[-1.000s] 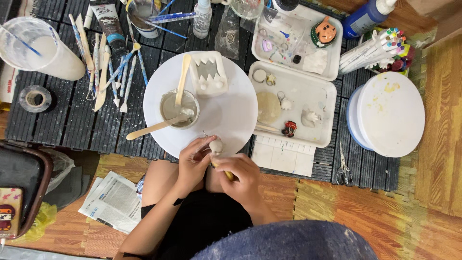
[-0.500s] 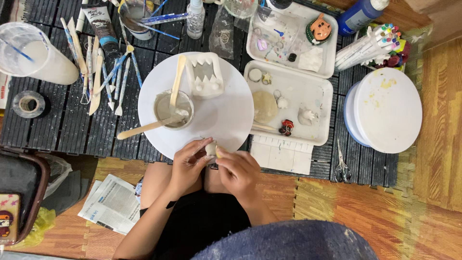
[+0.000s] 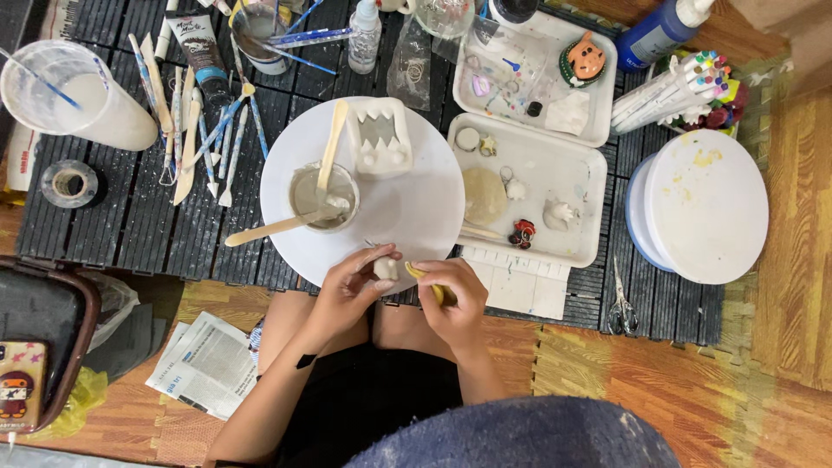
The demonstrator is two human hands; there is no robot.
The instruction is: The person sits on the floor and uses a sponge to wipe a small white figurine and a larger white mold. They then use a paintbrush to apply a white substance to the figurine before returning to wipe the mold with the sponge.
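Two hands shaping a small clay piece

Left hand [image 3: 351, 282] pinches the pale clay lump [image 3: 384, 269] at the near edge of the white turntable [image 3: 416, 208]. Right hand [image 3: 455, 299] grips a yellow tool [image 3: 431, 284] against it. Judged: detailing stage; next stroke wants light, steady pressure.

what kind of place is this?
Likely a home craft corner for clay modelling, set up on the floor. A round white board holds a cup of grey slip, modelling tools lie beside it, and the left hand holds a small clay piece.
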